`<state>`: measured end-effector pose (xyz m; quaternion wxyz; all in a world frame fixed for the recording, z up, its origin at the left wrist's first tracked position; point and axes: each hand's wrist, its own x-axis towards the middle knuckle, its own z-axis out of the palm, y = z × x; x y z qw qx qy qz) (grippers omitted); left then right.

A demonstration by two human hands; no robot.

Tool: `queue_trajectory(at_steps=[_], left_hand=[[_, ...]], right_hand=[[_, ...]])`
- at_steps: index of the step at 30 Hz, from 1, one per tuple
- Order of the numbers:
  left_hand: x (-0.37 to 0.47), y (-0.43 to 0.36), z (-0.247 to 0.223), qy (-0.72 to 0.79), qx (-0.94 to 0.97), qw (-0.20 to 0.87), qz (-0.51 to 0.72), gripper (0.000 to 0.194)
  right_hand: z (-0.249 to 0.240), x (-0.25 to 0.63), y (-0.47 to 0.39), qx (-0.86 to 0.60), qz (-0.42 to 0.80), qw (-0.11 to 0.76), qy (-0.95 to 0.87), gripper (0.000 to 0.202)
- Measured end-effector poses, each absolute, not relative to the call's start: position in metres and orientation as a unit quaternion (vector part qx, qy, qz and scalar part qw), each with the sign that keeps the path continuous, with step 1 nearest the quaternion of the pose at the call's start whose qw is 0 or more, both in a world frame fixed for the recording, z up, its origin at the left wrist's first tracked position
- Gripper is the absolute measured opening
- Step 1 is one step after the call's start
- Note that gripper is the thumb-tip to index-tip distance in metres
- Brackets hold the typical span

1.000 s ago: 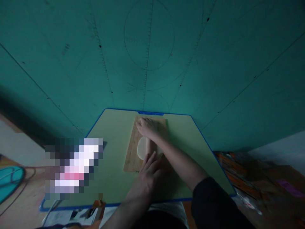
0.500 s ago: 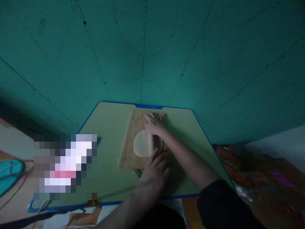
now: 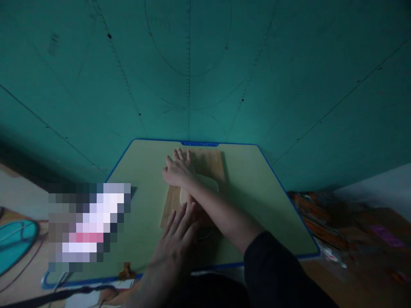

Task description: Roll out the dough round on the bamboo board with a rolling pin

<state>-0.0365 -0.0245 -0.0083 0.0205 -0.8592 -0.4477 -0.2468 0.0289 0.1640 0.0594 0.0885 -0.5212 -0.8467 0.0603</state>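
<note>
A flat, pale sheet of dough [image 3: 208,182] lies on a wooden board [image 3: 214,161]. Across the dough runs a rolling pin [image 3: 189,198], mostly covered by my hands and forearm. My right hand [image 3: 180,168] reaches over to the pin's far end, palm down with its fingers spread. At the near end rests my left hand [image 3: 180,223], its fingers stretched out flat. Neither hand's fingers are wrapped round the pin. My right forearm hides part of the dough and board.
The board lies on a pale table [image 3: 257,184] with a blue edge. A pixelated patch covers something at the table's left. Behind stands a green wall [image 3: 205,85] with drawn lines. Stacked items [image 3: 311,218] are at the right, and a teal round object [image 3: 17,239] is at the far left.
Both hands and the pin have moved left across the dough. The dough's right part now shows, and my left hand's fingers are stretched out more.
</note>
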Motion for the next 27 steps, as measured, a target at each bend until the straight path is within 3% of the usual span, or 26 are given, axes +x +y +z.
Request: queue_trajectory(at_steps=[4, 10, 16, 20, 27], left_hand=[[-0.036, -0.032, 0.001, -0.470, -0.843, -0.012, -0.262, 0.038], [-0.007, -0.026, 0.014, -0.446, -0.850, -0.065, -0.272, 0.018], [0.013, -0.015, 0.037, -0.383, -0.884, -0.125, -0.235, 0.030], [0.033, -0.011, 0.035, -0.363, -0.899, -0.098, -0.227, 0.025], [0.006, -0.013, -0.003, -0.393, -0.883, -0.014, -0.256, 0.041]], right_hand=[[0.057, 0.024, 0.165, -0.510, 0.048, 0.071, -0.856, 0.055], [0.060, 0.048, 0.165, -0.502, 0.053, 0.056, -0.861, 0.054], [0.059, 0.094, 0.172, -0.558, 0.111, 0.029, -0.822, 0.055], [0.061, 0.126, 0.169, -0.619, 0.121, 0.000, -0.776, 0.060], [0.070, 0.083, 0.158, -0.567, 0.090, 0.022, -0.818, 0.056]])
